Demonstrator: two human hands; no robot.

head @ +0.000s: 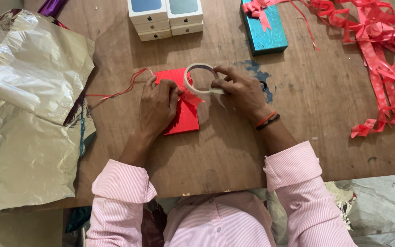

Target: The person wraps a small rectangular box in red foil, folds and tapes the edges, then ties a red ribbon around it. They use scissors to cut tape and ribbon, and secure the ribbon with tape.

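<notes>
- Red gift box (184, 120) lies flat on the wooden table (234, 151), under the left hand (158, 106), which presses down on it.
- Right hand (238, 91) grips a tape roll (198, 78) at the box's one o'clock.
- Red ribbon (120, 91) trails off toward nine o'clock.

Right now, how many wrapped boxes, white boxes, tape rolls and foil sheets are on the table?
Wrapped boxes: 2, red under the left hand, teal with a bow.
White boxes: 4, two stacks of two.
Tape rolls: 1, in the right hand.
Foil sheets: 1 crumpled pile; separate sheets cannot be told.
Total: 8
</notes>
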